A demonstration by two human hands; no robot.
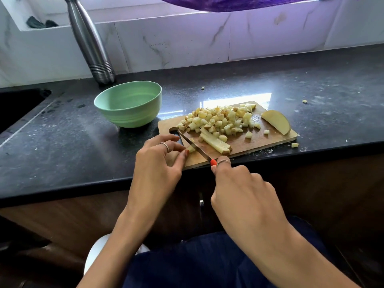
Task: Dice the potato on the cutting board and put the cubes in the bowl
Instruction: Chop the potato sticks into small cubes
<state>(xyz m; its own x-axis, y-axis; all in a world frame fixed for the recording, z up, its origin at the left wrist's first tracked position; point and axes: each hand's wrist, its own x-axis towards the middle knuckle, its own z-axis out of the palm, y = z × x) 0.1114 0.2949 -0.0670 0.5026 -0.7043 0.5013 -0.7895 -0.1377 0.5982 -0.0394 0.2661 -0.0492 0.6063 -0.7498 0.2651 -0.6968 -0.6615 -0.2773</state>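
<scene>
A: Hands?
B: Left hand (160,156) pinches a potato piece (191,149) on the cutting board (249,142); right hand (239,183) grips the knife (194,147), blade angled across it.
A: Cubes?
B: Potato cubes (220,120) heaped mid-board; green bowl (128,103) stands just beside, on the desk (62,142).

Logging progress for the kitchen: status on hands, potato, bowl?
Left hand pinches potato piece; right hand grips knife, cutting. Cubes piled on board. Bowl empty. Nothing blocking.
</scene>
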